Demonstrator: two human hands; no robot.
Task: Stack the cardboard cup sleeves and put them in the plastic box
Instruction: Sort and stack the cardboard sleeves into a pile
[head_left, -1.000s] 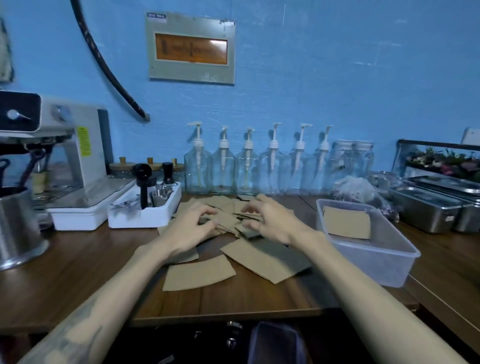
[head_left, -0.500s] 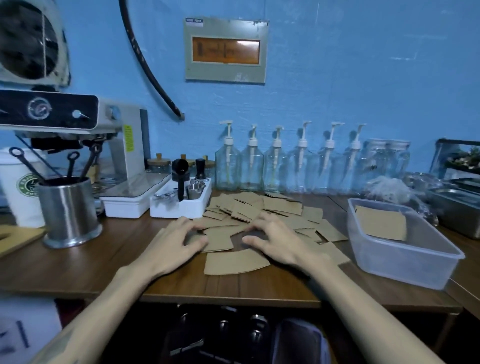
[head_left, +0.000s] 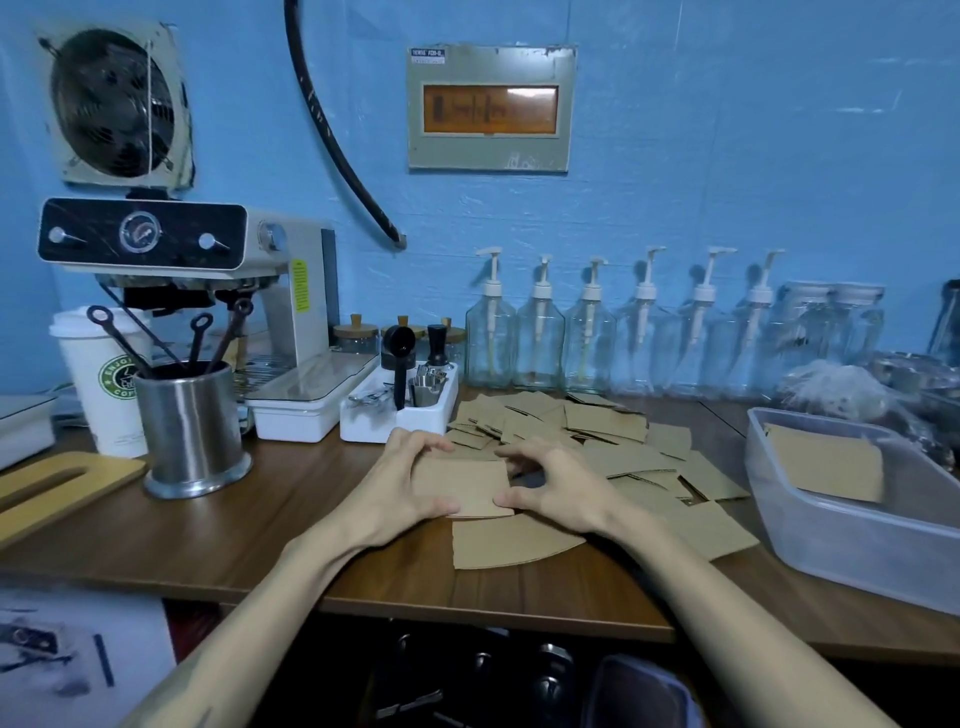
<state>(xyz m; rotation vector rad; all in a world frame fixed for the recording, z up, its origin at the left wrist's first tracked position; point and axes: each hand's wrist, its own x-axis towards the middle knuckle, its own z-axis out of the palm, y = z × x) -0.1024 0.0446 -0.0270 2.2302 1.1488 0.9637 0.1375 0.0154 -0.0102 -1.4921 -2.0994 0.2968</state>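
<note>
A flat brown cardboard cup sleeve (head_left: 460, 486) is held at the middle of the wooden counter, pinched between both hands. My left hand (head_left: 402, 486) grips its left edge and my right hand (head_left: 558, 491) grips its right edge. Another sleeve (head_left: 511, 543) lies flat just below them. Several loose sleeves (head_left: 571, 423) are scattered behind and to the right of my hands. The clear plastic box (head_left: 852, 551) stands at the right with a small stack of sleeves (head_left: 826, 467) inside.
A steel utensil cup (head_left: 189, 431) and a white paper cup (head_left: 101, 384) stand at the left, an espresso machine (head_left: 218, 312) behind them. A white tool tray (head_left: 400, 410) sits behind my left hand. Pump bottles (head_left: 592, 332) line the wall.
My hands have come together and lifted one sleeve between them; before, they lay flat on the scattered sleeves. The view has shifted left and nearer.
</note>
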